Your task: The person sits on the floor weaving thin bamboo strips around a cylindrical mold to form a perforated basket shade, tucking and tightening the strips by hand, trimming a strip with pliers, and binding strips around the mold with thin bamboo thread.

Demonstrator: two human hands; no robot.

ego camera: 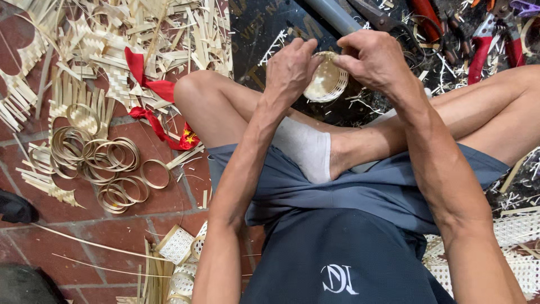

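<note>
Fingers (304,53) of the left hand (289,70) and right hand (374,56) clamp a small woven basket (326,84) above crossed legs, bamboo rings (107,160) lying left.

The left hand (289,70) and right hand (374,56) cover the upper rim of the small woven basket (326,83), so how the fingertips grip it cannot be told. The grey pipe (336,15) and the red-handled pliers (484,42) run off the top edge. A dark shoe (16,208) is cut by the left edge. The woven mat (514,236) runs past the right edge, partly behind the right forearm.
</note>
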